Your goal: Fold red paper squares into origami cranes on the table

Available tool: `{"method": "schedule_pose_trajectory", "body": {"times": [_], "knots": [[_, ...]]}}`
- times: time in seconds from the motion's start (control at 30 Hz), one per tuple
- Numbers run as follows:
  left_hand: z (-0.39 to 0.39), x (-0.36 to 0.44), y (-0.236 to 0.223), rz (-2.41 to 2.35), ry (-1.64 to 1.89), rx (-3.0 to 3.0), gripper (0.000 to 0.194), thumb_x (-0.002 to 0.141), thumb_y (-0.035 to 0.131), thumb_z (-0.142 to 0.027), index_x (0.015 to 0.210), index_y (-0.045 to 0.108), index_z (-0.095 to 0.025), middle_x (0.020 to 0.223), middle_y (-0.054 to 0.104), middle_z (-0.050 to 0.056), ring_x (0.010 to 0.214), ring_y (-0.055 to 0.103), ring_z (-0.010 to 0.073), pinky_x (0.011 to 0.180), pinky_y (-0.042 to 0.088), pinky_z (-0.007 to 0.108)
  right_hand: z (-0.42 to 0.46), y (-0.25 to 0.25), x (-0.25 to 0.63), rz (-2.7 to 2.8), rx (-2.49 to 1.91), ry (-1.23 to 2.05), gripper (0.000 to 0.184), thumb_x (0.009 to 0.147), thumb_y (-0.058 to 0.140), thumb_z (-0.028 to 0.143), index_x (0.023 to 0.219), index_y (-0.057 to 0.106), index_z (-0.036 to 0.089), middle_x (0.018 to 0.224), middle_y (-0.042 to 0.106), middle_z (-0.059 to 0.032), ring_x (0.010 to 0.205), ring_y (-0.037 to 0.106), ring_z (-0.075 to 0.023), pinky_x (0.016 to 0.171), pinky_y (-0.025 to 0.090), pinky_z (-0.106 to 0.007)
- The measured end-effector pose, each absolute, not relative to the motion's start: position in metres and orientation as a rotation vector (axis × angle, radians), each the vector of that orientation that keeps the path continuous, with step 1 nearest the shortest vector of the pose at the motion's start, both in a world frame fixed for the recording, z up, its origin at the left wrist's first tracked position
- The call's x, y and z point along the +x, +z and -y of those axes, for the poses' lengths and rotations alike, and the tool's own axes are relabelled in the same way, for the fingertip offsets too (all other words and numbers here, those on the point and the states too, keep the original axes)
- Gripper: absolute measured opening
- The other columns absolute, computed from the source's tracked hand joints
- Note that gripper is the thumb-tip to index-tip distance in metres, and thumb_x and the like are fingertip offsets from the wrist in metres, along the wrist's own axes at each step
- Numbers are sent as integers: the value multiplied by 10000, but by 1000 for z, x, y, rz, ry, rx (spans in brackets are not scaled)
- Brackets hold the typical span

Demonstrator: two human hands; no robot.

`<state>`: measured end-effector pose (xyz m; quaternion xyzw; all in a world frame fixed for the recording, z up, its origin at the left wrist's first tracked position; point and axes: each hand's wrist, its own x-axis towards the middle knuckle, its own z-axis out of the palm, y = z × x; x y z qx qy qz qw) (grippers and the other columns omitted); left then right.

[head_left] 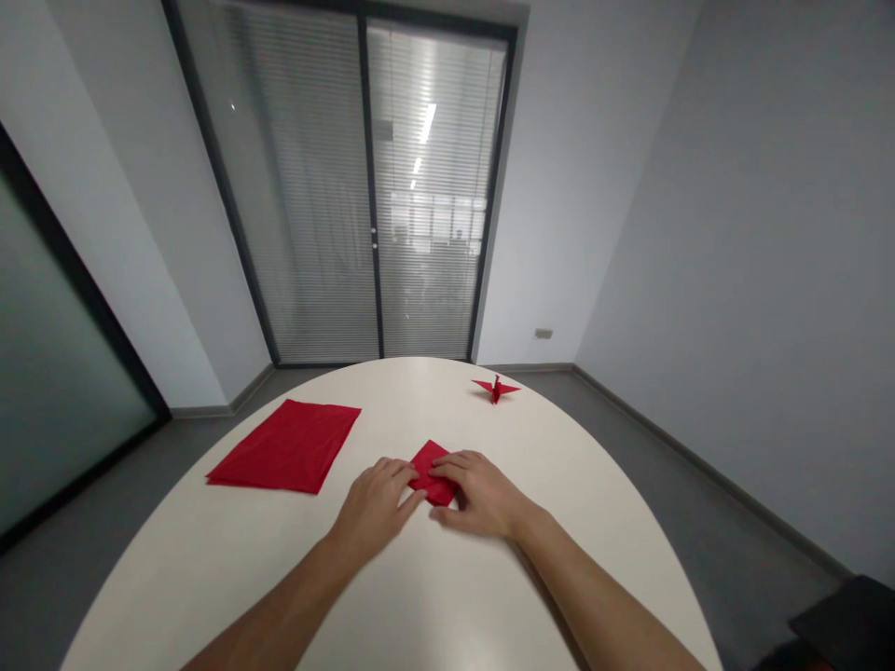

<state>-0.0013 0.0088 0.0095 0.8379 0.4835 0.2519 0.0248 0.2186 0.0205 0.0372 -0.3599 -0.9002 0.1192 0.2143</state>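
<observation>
A small square of red folding paper (432,455) lies on the round white table in front of me, one corner pointing away. My left hand (374,503) rests at its left side, fingertips touching the edge and thumb spread apart near the lower corner. From the right, my right hand (486,494) lays its outstretched fingers across the paper's top. Its thumb stays apart, on the near side. Both hands cover parts of the paper, so its folds are only partly visible.
A stack of larger red paper sheets (290,447) lies to the left on the white table (419,596). A folded red paper crane (496,389) stands near the far right edge. Beyond is a glass partition with blinds (308,205). Something dark (849,620) shows at the lower right.
</observation>
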Motion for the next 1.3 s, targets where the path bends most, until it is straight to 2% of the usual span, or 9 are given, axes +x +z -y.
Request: {"method": "schedule_pose_trajectory", "body": {"times": [0.13,0.23,0.43,0.67,0.87,1.0,1.13,1.3], "knots": [[-9,-1,14,-1504,748,2607,166,966,532,-303,985,673,-217,1000,710,50,961,623,233,863,491,370,-22,37,219,2483,-1038,347,328,850,605,252,1163,690,204,1133,729,-84,1054,652,-247,962,454,-355],[-7,1,17,-1498,749,2609,193,980,494,-284,965,672,-210,971,708,52,940,622,230,852,491,368,-23,37,220,2470,-1084,356,318,859,540,161,1126,703,219,1099,732,-67,1007,657,-220,909,467,-320],[-6,1,15,-1538,775,2586,176,947,515,-233,1001,681,-211,974,718,62,947,635,234,859,493,363,-25,34,223,2416,-1154,388,283,962,465,230,1131,693,237,1071,730,-64,965,657,-211,868,471,-317],[-10,0,12,-1646,787,2454,215,957,477,-177,1058,663,-213,1015,725,56,943,662,215,842,500,334,-34,20,227,2234,-1298,415,330,970,472,264,1285,567,236,1042,719,-78,915,663,-212,824,478,-317],[-10,2,13,-1686,817,2366,238,959,473,-186,1142,618,-231,1001,715,49,930,671,202,801,498,312,-39,11,227,2140,-1241,495,410,963,448,199,1371,442,244,1072,700,-64,941,653,-198,828,483,-315],[-9,2,12,-1682,795,2383,316,936,493,-150,1230,579,-230,1039,715,58,955,660,213,812,502,321,-39,10,225,2114,-1211,499,319,947,445,172,1257,473,241,1103,672,-65,915,646,-186,800,478,-305],[-9,3,14,-1712,729,2402,349,951,463,-140,1274,559,-232,1063,713,63,974,647,221,827,501,333,-39,10,224,2104,-1223,482,179,936,446,169,1099,479,234,942,656,-34,817,621,-184,712,449,-286],[-10,6,17,-1755,643,2385,312,965,463,-137,1244,577,-219,1078,707,59,994,636,209,849,492,316,-42,9,225,2082,-1309,429,146,902,493,143,1023,503,225,838,628,-8,759,582,-178,671,408,-269]]}}
